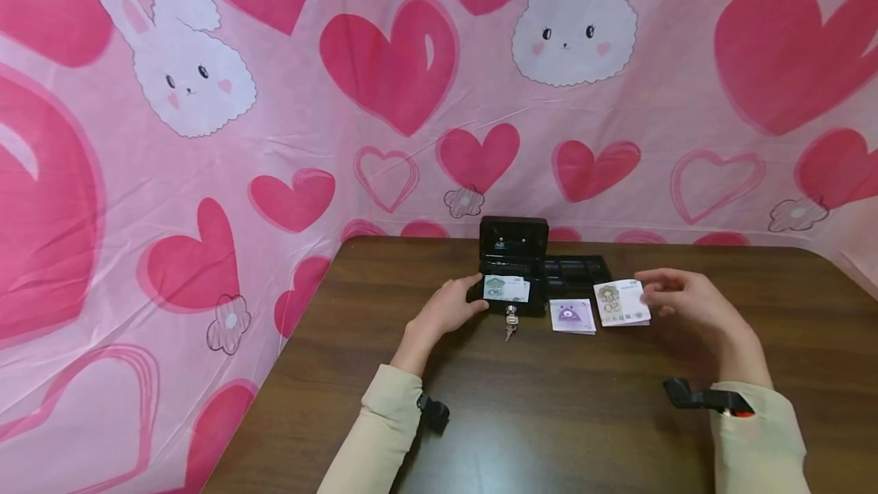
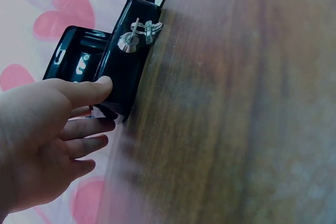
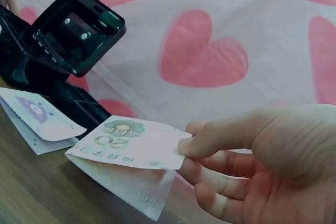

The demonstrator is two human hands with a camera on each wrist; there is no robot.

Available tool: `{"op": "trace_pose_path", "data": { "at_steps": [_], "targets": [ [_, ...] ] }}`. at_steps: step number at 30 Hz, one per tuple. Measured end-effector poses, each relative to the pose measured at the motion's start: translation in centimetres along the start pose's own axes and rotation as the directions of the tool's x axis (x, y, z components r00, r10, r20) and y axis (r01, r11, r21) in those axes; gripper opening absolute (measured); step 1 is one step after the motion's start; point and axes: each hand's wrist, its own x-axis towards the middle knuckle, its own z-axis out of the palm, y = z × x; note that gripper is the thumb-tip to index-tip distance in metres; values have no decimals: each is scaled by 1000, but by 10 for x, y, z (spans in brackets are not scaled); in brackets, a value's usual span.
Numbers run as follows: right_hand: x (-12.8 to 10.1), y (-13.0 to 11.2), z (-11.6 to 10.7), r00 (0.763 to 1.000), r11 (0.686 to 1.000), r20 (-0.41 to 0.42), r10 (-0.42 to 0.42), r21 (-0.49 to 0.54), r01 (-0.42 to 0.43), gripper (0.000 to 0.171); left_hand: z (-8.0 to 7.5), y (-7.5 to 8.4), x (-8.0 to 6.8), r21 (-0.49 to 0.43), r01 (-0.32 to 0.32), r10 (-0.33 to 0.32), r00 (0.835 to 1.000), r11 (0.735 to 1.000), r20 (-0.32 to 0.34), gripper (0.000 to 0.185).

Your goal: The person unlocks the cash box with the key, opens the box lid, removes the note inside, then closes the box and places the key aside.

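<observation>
A small black cash box (image 1: 514, 238) stands on the table with its lid raised. My left hand (image 1: 453, 303) grips its left front corner, thumb on the front wall (image 2: 125, 77) and fingers along the side. Inside the box lies a greenish folded banknote (image 1: 506, 288). Keys (image 1: 511, 322) hang from the front lock. At the right, my right hand (image 1: 696, 307) pinches the edge of a folded banknote (image 3: 128, 142) marked 20 between thumb and fingers. Its folded halves spread apart in the right wrist view. Left of it, a folded purple note (image 1: 573, 315) with a cartoon face lies on the table.
A black compartment tray (image 1: 579, 269) sits against the box's right side, behind the notes. The brown wooden table (image 1: 535, 418) ends at a pink heart-patterned cloth (image 1: 384, 97) at the back and left. Black camera mounts are strapped to both wrists.
</observation>
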Motion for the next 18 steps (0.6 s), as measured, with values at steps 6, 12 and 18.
{"op": "trace_pose_path", "data": {
  "at_steps": [6, 12, 18],
  "targets": [
    [6, 11, 4, 1000, 1000, 25, -4, -30, 5, 51, 0, 0, 0, -7, -3, 3, 1000, 1000, -3, 60],
    [10, 19, 8, 999, 999, 38, 10, -36, -9, 52, 0, -1, -1, -9, -5, 5, 1000, 1000, -4, 60],
    [10, 19, 7, 999, 995, 31, 41, -87, -38, 52, 1, -1, 0, 0, -3, 3, 1000, 1000, -5, 60]
  ]
}}
